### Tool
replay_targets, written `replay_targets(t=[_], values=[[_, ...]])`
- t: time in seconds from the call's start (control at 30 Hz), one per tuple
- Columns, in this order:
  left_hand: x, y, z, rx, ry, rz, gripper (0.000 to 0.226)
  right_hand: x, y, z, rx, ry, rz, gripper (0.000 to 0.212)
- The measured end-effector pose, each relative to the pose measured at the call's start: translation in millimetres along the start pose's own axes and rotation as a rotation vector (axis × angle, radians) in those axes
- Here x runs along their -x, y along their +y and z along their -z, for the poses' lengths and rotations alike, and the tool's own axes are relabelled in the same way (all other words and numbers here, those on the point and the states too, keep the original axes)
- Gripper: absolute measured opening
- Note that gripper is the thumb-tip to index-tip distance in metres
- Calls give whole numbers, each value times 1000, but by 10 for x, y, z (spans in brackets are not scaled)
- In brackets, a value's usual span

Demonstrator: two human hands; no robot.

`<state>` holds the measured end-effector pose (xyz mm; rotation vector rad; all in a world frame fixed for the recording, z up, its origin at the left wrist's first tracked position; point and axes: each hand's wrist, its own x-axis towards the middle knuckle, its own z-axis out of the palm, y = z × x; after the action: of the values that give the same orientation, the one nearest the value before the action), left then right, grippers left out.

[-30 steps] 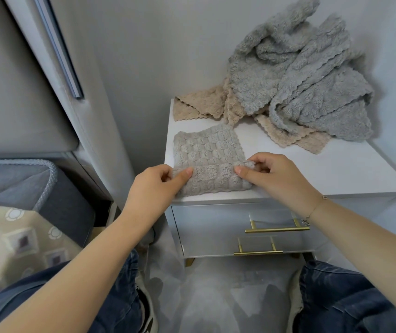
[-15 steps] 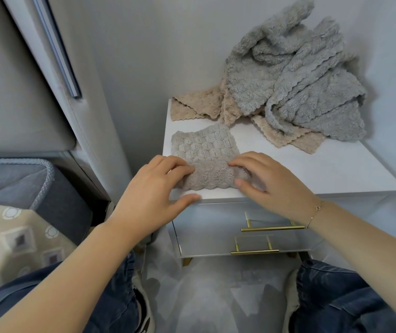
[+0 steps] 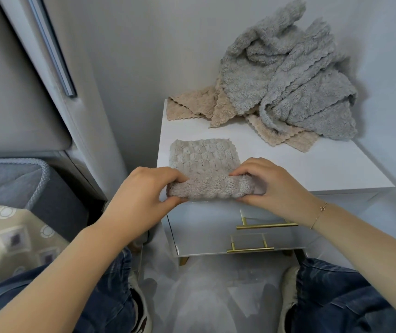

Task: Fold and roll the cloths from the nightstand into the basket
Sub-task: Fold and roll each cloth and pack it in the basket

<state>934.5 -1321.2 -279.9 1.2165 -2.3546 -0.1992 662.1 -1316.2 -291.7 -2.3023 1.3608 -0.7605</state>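
Left hand (image 3: 141,195) and right hand (image 3: 271,186) each pinching end of taupe cloth (image 3: 206,169) at nightstand (image 3: 312,169) front edge, keeping started roll even; unrolled part flat behind, ready to roll onto. Basket (image 3: 40,174) left, well apart. Grey and beige cloths (image 3: 288,80) piled at back, pending
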Motion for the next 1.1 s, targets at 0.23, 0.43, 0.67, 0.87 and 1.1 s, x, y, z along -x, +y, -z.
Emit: replay_targets(t=[0.23,0.43,0.67,0.87,1.1], values=[[-44,37,43,346,-113,331,22,-6,-37,65,-218,-72,-98,36],[-104,31,15,406,-162,410,17,-66,-88,56,-227,-63,-234,71],[-208,23,-100,417,-37,497,39,-212,-19,62,-314,-20,-448,48],[-281,42,-175,298,157,438,14,-271,-18,-20,-336,157,-365,25],[-302,22,-178,69,250,108,12,-299,-104,-49,118,275,88,8]])
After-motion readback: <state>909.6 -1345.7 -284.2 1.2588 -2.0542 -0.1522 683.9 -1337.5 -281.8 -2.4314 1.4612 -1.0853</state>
